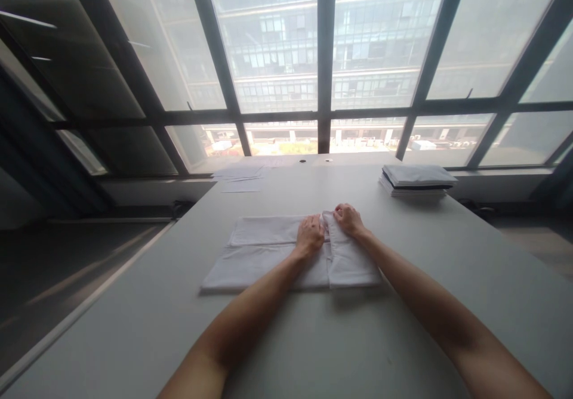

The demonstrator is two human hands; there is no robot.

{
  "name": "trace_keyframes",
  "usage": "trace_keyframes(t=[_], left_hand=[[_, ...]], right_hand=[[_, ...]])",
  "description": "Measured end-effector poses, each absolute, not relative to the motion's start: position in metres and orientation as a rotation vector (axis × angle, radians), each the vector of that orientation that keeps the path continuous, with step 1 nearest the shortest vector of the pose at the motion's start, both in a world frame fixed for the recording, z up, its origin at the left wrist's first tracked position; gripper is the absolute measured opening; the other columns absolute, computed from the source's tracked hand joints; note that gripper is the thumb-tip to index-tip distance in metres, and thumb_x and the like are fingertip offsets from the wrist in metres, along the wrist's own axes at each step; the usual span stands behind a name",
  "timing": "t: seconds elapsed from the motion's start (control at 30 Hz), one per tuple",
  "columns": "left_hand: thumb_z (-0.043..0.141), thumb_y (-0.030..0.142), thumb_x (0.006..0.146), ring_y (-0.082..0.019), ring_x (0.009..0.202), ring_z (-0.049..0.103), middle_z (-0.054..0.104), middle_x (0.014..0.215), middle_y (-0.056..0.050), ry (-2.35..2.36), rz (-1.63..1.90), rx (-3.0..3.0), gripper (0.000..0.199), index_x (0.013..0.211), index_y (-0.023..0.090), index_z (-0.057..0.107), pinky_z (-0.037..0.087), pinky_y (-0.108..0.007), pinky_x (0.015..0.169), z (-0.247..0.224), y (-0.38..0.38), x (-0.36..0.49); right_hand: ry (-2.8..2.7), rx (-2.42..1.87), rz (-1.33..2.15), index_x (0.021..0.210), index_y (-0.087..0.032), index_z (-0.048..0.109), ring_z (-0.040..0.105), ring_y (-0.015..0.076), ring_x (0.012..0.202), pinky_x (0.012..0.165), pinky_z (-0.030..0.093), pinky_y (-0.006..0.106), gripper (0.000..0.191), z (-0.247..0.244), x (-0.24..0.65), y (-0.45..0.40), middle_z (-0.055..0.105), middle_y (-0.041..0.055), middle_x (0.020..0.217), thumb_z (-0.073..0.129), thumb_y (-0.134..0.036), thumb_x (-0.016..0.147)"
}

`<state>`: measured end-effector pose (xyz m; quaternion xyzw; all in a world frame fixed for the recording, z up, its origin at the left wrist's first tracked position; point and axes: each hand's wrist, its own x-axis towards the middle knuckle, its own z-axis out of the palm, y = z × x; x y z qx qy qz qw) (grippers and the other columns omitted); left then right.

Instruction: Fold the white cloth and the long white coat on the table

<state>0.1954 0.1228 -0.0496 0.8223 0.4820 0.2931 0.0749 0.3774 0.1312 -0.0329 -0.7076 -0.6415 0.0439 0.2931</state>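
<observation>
Both hands pinch the far edge of a folded white cloth.

The left hand (310, 234) and right hand (348, 219) each hold a narrow grip closed on the white cloth (264, 256), a soft, flat, creased rectangle spreading mostly leftward from the grip on the smooth pale tabletop (447, 256). Well beyond the right hand sits a stack of folded fabrics (416, 181); papers (242, 175) lie farther off.
</observation>
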Motion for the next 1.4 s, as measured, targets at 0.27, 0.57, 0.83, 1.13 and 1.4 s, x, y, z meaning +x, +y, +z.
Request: trace_keyframes(t=[0.27,0.57,0.83,1.13,1.4], left_hand=[[0.047,0.023,0.101,-0.025,0.147,0.040,0.052,0.153,-0.012,1.037,0.892,2.686,0.038,0.134,0.019,0.064,0.031,-0.047,0.124,-0.044,0.109,0.206],[0.048,0.024,0.101,-0.025,0.139,0.050,0.059,0.145,-0.015,1.285,0.753,2.633,0.035,0.130,0.017,0.066,0.035,-0.043,0.121,-0.045,0.114,0.204],[0.048,0.030,0.104,-0.025,0.150,0.037,0.051,0.156,-0.010,0.680,0.435,2.912,0.044,0.146,0.025,0.054,0.029,-0.049,0.123,-0.028,0.117,0.235],[0.044,0.054,0.104,-0.029,0.157,0.022,0.026,0.167,-0.014,0.719,0.056,2.794,0.062,0.156,0.021,0.041,0.018,-0.055,0.125,-0.029,0.158,0.285],[0.042,0.053,0.104,-0.026,0.157,0.020,0.026,0.168,-0.012,0.835,0.122,2.738,0.061,0.157,0.023,0.038,0.017,-0.054,0.126,-0.034,0.171,0.293]], right_hand=[[-1.711,-1.743,0.026,0.126,-0.016,0.070,0.058,0.0277,0.123,0.110,0.041,0.041,0.040,-0.031,0.375,0.073,0.068,0.0155,0.128,0.043,-0.022,0.097],[-2.288,-1.592,0.169,0.163,-0.014,0.031,0.012,0.0380,0.158,0.124,0.010,0.064,0.079,-0.059,0.311,-0.057,0.020,0.0213,0.169,0.049,-0.059,0.099],[-2.289,-1.552,0.204,0.161,-0.012,0.034,0.013,0.0418,0.157,0.124,0.008,0.068,0.081,-0.056,0.312,-0.053,0.024,0.0231,0.168,0.049,-0.061,0.099],[-2.304,-1.544,0.287,0.163,-0.010,0.028,0.005,0.0401,0.158,0.124,0.008,0.066,0.082,-0.049,0.312,-0.055,0.013,0.0235,0.169,0.043,-0.061,0.101],[-2.213,-1.395,0.502,0.140,-0.021,0.063,0.041,0.0346,0.147,0.119,0.030,0.054,0.053,-0.025,0.326,-0.053,0.055,0.0141,0.152,0.044,-0.053,0.103]])
